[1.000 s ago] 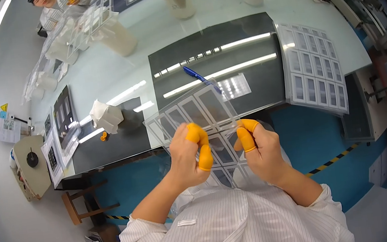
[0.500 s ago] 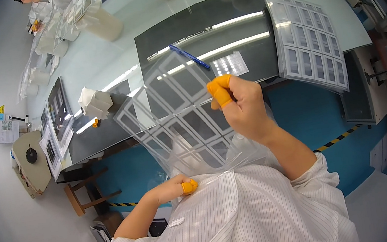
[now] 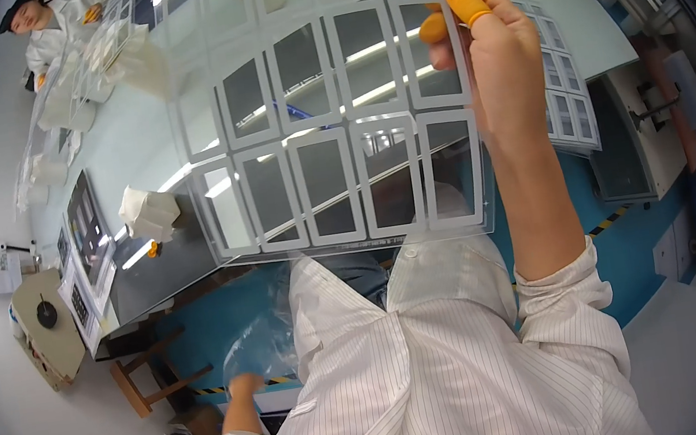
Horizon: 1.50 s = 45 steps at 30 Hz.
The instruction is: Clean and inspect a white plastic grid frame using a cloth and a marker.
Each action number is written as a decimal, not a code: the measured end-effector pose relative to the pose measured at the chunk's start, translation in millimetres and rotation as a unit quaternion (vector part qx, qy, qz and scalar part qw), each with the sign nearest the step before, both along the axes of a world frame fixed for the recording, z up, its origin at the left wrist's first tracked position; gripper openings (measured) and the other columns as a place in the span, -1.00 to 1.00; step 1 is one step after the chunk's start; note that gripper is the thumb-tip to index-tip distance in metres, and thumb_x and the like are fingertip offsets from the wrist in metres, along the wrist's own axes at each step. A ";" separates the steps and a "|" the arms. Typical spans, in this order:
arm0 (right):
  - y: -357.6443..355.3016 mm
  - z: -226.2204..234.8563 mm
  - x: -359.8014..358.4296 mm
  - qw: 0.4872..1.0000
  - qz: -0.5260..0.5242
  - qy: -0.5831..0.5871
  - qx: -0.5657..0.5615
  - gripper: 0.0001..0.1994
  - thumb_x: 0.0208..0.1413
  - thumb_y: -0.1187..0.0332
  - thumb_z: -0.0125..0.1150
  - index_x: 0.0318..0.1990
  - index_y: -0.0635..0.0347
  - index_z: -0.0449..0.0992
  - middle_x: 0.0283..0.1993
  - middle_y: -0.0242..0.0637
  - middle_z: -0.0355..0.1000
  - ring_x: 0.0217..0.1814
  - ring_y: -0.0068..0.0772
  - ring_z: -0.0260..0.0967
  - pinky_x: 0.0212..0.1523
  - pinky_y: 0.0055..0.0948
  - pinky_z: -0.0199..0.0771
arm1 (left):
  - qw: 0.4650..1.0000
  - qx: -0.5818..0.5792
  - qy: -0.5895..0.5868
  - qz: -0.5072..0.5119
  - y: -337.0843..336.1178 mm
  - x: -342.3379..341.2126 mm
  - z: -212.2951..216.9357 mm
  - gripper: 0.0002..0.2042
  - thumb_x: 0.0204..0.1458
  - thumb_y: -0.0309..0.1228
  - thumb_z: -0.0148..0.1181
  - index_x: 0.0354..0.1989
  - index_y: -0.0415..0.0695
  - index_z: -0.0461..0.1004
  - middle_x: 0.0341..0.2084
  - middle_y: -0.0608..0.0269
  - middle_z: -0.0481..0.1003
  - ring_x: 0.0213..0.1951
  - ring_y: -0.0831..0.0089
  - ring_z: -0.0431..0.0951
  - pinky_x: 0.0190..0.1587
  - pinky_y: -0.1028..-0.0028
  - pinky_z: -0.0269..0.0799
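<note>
My right hand [image 3: 499, 40], with orange finger cots, grips the right edge of a transparent sheet [image 3: 343, 122] printed with rows of pale grey rectangular frames. Raised in front of me, the sheet overlaps the view of the table. Low at the left is my left hand [image 3: 245, 383], somewhat blurred, its fingertips hidden. A crumpled transparent plastic film [image 3: 264, 345] runs to this hand and appears held in it. Through the sheet, a blue pen [image 3: 293, 111] shows on the dark mat.
A stack of framed sheets [image 3: 566, 89] lies at the table's right. White crumpled paper [image 3: 149, 212] and an orange finger cot [image 3: 156, 249] rest at the left, near dark printed panels [image 3: 86, 223]. A co-worker [image 3: 59, 31] is at the far left. A wooden stool [image 3: 144, 380] stands below the table.
My right hand has lifted the framed sheet up, turning it flatter toward me. My left hand has moved down and left, away from the sheet, with the plastic film now beside it.
</note>
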State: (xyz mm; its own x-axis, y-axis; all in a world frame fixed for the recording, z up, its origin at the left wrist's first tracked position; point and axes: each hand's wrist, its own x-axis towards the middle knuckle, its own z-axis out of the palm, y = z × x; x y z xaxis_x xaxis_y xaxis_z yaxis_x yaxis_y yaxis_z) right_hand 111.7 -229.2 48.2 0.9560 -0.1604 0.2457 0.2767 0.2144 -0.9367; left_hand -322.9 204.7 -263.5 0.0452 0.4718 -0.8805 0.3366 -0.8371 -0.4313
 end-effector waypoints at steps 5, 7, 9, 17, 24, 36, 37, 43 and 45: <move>2.8 -18.0 11.3 0.992 0.068 0.060 0.092 -0.81 0.04 0.32 -0.07 -0.41 0.30 0.36 -0.63 -0.29 0.33 -0.72 -0.60 0.19 -0.67 -0.72 0.17 | 0.990 -0.136 0.014 -0.031 -33.2 2.8 -37.6 -0.59 -0.17 -0.10 -0.04 -0.19 -0.08 0.40 -0.16 0.08 0.35 -0.08 0.23 0.33 -0.13 0.32 0.26; 10.9 -18.1 10.1 0.988 0.083 0.073 0.107 -0.81 0.04 0.33 -0.07 -0.41 0.31 0.35 -0.62 -0.27 0.32 -0.71 -0.56 0.19 -0.68 -0.70 0.18 | 0.979 -0.198 0.015 -0.034 -51.3 2.6 -43.1 -0.61 -0.18 -0.12 -0.02 -0.21 -0.09 0.41 -0.19 0.08 0.36 -0.11 0.23 0.35 -0.16 0.33 0.27; 16.9 -18.1 9.3 0.984 0.100 0.079 0.120 -0.81 0.04 0.34 -0.07 -0.41 0.32 0.35 -0.61 -0.26 0.32 -0.70 -0.56 0.18 -0.68 -0.69 0.18 | 0.967 -0.254 0.010 -0.030 -69.2 3.0 -44.6 -0.62 -0.19 -0.14 -0.01 -0.23 -0.09 0.42 -0.22 0.09 0.38 -0.15 0.23 0.37 -0.19 0.33 0.28; 15.0 -24.5 8.3 0.975 0.131 0.090 0.154 -0.82 0.07 0.37 -0.11 -0.36 0.34 0.34 -0.55 -0.25 0.30 -0.63 -0.57 0.18 -0.65 -0.70 0.19 | 0.911 -0.410 -0.038 -0.004 -91.7 30.2 -0.3 -0.69 -0.23 -0.21 0.06 -0.31 -0.10 0.46 -0.36 0.09 0.45 -0.27 0.24 0.44 -0.32 0.35 0.34; -3.5 -27.5 -0.8 0.973 0.119 0.124 0.153 -0.80 0.08 0.34 -0.15 -0.33 0.30 0.35 -0.53 -0.29 0.28 -0.64 -0.61 0.13 -0.66 -0.75 0.15 | 0.778 -0.279 -0.561 0.037 -133.7 205.3 203.7 -0.86 -0.11 -0.47 -0.04 -0.40 -0.22 0.43 -0.60 0.10 0.41 -0.56 0.32 0.41 -0.47 0.51 0.32; -16.7 -21.6 5.0 0.992 0.109 0.033 -0.059 -0.81 0.05 0.35 -0.09 -0.30 0.27 0.36 -0.51 -0.30 0.31 -0.57 -0.60 0.18 -0.54 -0.69 0.17 | 0.313 -0.529 -0.719 0.325 -200.1 272.1 289.1 -0.74 -0.05 -0.34 0.05 -0.28 -0.31 0.36 -0.62 0.32 0.38 -0.68 0.73 0.27 -0.61 0.77 0.17; -14.7 -16.8 9.2 0.977 0.029 -0.043 -0.209 -0.82 0.04 0.36 -0.05 -0.27 0.28 0.36 -0.44 -0.29 0.32 -0.48 -0.59 0.21 -0.44 -0.67 0.20 | 0.273 -0.525 -0.732 0.336 -206.5 274.6 295.2 -0.76 -0.06 -0.36 0.08 -0.32 -0.31 0.38 -0.64 0.33 0.38 -0.69 0.73 0.28 -0.62 0.77 0.19; 40.1 52.1 -22.4 0.848 0.008 -0.330 -0.414 -0.77 -0.14 0.38 0.16 -0.30 0.26 0.38 -0.34 -0.30 0.32 -0.37 -0.49 0.18 -0.28 -0.56 0.18 | 0.314 -0.347 -0.884 0.016 -223.3 285.4 313.8 -0.85 -0.18 -0.54 0.14 -0.42 -0.33 0.40 -0.72 0.31 0.34 -0.73 0.62 0.29 -0.65 0.73 0.17; 71.0 69.2 -34.7 0.802 0.031 -0.418 -0.425 -0.78 -0.23 0.40 0.22 -0.39 0.26 0.37 -0.42 -0.27 0.29 -0.44 -0.39 0.15 -0.35 -0.51 0.16 | 0.285 -0.303 -0.908 -0.042 -229.2 289.0 312.6 -0.85 -0.22 -0.57 0.15 -0.43 -0.33 0.40 -0.74 0.30 0.31 -0.75 0.58 0.28 -0.68 0.70 0.15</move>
